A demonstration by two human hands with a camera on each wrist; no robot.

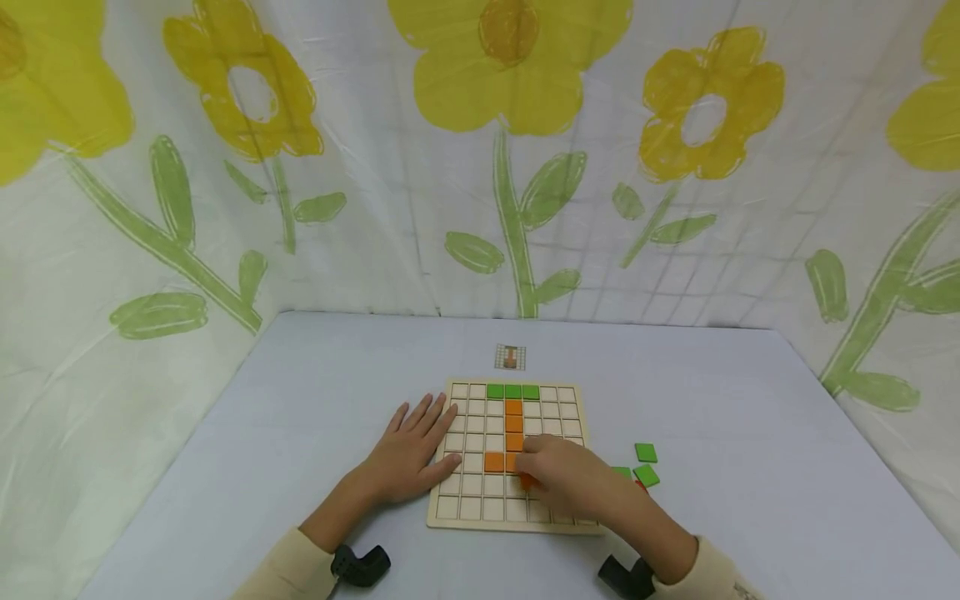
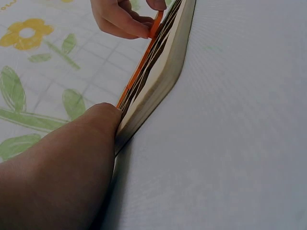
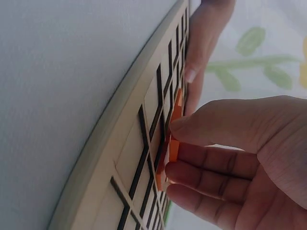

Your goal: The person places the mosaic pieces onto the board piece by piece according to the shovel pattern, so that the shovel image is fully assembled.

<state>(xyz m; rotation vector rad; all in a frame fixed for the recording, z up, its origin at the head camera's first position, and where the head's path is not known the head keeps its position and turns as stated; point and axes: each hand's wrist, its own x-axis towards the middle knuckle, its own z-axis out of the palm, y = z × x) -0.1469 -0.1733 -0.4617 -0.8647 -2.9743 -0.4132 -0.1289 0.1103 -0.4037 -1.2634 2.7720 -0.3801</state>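
Note:
A wooden grid board [image 1: 450, 507] lies flat, with three green tiles [image 1: 513, 392] along its far row. Below them, orange tiles [image 1: 513, 424] run in a column toward me, and another orange tile [image 1: 494, 462] sits left of its lower end. My left hand [image 1: 408, 458] rests on the board's left edge, fingers spread. Over the board, my right hand [image 1: 566, 475] pinches an orange square tile [image 2: 156, 24] between thumb and fingers, just below the column. From the right wrist view, that tile is tilted close over the grid cells, partly hidden by the fingertips.
Loose green tiles [image 1: 646, 452] and a partly hidden red tile [image 1: 641, 486] lie right of the board. A small picture card [image 1: 510, 357] with a grid pattern is on the white table [image 1: 330, 375] beyond the board. A flower-printed curtain [image 1: 375, 250] hangs behind.

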